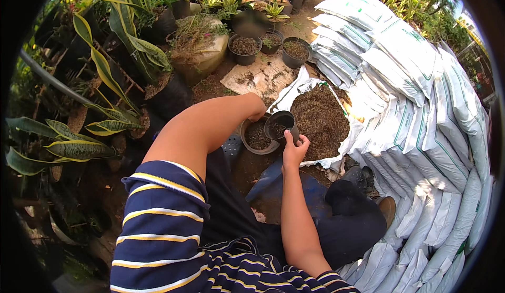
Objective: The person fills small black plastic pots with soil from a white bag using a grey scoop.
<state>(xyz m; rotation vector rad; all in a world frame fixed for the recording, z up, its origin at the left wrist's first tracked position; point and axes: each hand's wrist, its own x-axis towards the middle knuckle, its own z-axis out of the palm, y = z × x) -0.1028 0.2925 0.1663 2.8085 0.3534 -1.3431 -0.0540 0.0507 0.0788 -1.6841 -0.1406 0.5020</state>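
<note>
A small black plastic plant pot [292, 121] is in my right hand [294, 147], thumb and fingers around its lower side. It is tilted, and dark soil shows in its mouth. Just behind and left of it stands a wider round pot [263, 151] with soil [256, 137] inside, partly covered by the small pot. My left hand [258, 109] is bent down at the far rim of this wider pot; its fingers are mostly hidden. To the right lies an opened white sack [284, 98] with a heap of brown potting mix [319, 123].
Stacked white filled sacks [410, 92] rise along the right side. Soil-filled black pots [295, 52] stand ahead, beyond a flattened soiled sack [252, 76]. Potted snake plants [130, 40] crowd the left. A blue sheet [268, 178] lies near my legs.
</note>
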